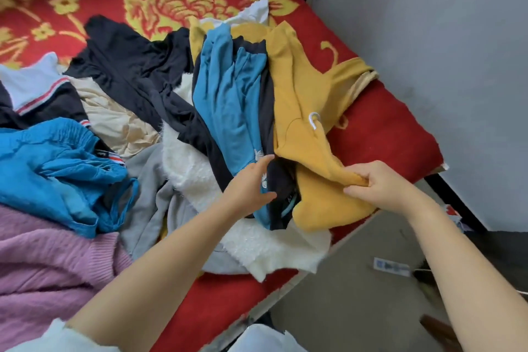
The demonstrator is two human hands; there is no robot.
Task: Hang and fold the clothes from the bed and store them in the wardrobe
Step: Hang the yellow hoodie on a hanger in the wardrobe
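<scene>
Fingers of our right hand pinch a bunched fold of the mustard-yellow top near the bed's edge, while our left hand, spread with straight fingers, rests on the teal and black garment lying just beside it. A white hanger hook pokes out of the yellow fabric, so we judge a hanger sits inside. Around these lie a white fleecy piece, grey cloth, a blue heap and a pink knit on the red floral blanket. Lifting now, we risk dragging the overlapping teal piece along, or snagging the hook and tipping clothes off the bed.
</scene>
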